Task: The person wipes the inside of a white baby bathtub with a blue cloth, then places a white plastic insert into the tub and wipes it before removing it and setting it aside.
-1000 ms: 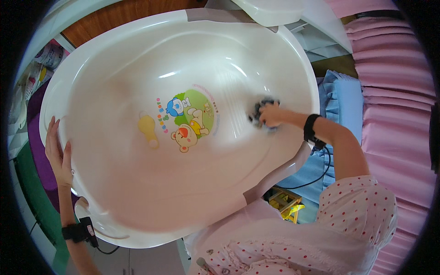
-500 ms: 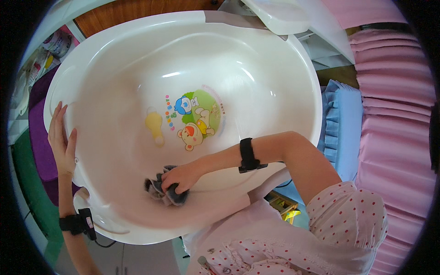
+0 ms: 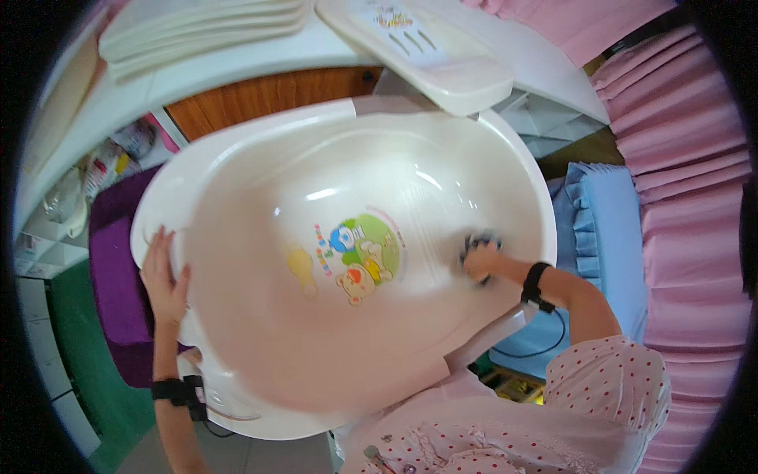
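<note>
In front of me lies a large white baby bathtub point(image 3: 237, 379) with cartoon animals printed on its bottom. My left hand point(image 3: 164, 280) rests on the tub's left rim, fingers stretched out and holding nothing. Inside the tub, at its right end, my right hand point(image 3: 480, 261) is closed on a dark grey cloth point(image 3: 488, 240) pressed against the inner wall. Hand and cloth are slightly blurred. Left of the cartoon print is a yellow spoon-shaped patch point(image 3: 300, 265) on the tub's bottom.
A white slotted bath seat point(image 3: 442, 71) overlaps the tub's far rim. Folded white cloths point(image 3: 205, 31) lie on the far counter at left. Purple fabric point(image 3: 118, 276) stands left of the tub, a blue ruffled cushion point(image 3: 612, 229) and pink curtain point(image 3: 695, 237) on the right.
My right hand has moved the cloth from the near left of the tub's bottom to its right end. The left hand stays on the left rim. The view has shifted, showing more counter.
</note>
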`<act>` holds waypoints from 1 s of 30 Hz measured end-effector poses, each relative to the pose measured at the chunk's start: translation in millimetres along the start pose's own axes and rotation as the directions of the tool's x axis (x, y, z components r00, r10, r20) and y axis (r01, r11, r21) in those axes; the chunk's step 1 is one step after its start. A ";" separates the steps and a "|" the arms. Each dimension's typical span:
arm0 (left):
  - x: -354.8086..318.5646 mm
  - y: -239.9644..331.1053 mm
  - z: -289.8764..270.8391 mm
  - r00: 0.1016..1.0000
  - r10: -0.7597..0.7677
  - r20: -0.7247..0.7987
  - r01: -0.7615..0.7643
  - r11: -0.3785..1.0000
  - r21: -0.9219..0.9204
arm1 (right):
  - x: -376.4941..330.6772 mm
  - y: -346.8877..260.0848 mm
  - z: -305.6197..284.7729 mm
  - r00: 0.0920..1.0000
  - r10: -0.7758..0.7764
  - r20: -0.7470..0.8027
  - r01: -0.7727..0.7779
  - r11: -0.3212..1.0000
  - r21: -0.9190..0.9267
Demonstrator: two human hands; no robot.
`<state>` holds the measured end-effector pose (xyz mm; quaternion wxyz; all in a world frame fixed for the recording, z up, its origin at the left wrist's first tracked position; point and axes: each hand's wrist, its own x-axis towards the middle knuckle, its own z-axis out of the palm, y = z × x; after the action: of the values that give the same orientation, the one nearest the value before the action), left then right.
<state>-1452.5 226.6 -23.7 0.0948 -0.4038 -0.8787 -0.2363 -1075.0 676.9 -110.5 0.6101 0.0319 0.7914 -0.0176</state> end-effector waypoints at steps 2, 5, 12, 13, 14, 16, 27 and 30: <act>-6.2 -2.7 -5.3 1.000 0.003 0.007 -0.003 1.000 0.024 | -17.0 -53.9 -14.1 0.868 -0.495 -0.032 0.464 0.786 0.409; -4.0 5.1 -7.3 0.997 -0.059 0.040 0.057 0.997 0.049 | -89.3 -98.4 -76.4 0.613 -0.789 -0.029 0.572 0.419 0.705; -2.0 21.1 -14.9 0.997 -0.019 0.075 0.009 0.992 0.128 | -185.5 -114.5 -125.2 0.638 -0.571 -0.517 0.443 -0.276 0.853; -3.3 17.7 -17.5 0.994 -0.010 0.106 -0.007 0.987 0.161 | -192.7 -106.6 -131.0 0.639 -0.467 -0.611 0.491 -0.364 0.791; -3.1 22.7 -19.0 0.990 -0.031 0.138 -0.002 0.972 0.237 | -203.1 -97.5 -133.8 0.634 -0.342 -0.693 0.541 -0.444 0.714; -3.6 35.2 -21.6 0.987 -0.064 0.151 0.002 0.927 0.375 | -221.2 -79.0 -129.8 0.598 -0.073 -0.798 0.686 -0.468 0.557; -12.0 110.0 -50.9 0.798 -0.078 0.598 -0.015 0.989 0.148 | -168.7 -5.3 -53.5 0.934 0.001 -0.357 0.346 0.250 0.904; -6.0 111.0 -55.0 0.725 -0.192 0.661 0.026 0.967 0.252 | -151.3 15.2 -77.6 0.867 -0.048 -0.496 0.497 0.169 0.851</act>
<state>-1366.2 258.0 59.7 -0.2025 -0.3961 -0.8953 0.0239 -1110.4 692.8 55.7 0.2863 0.2589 0.6934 -0.6084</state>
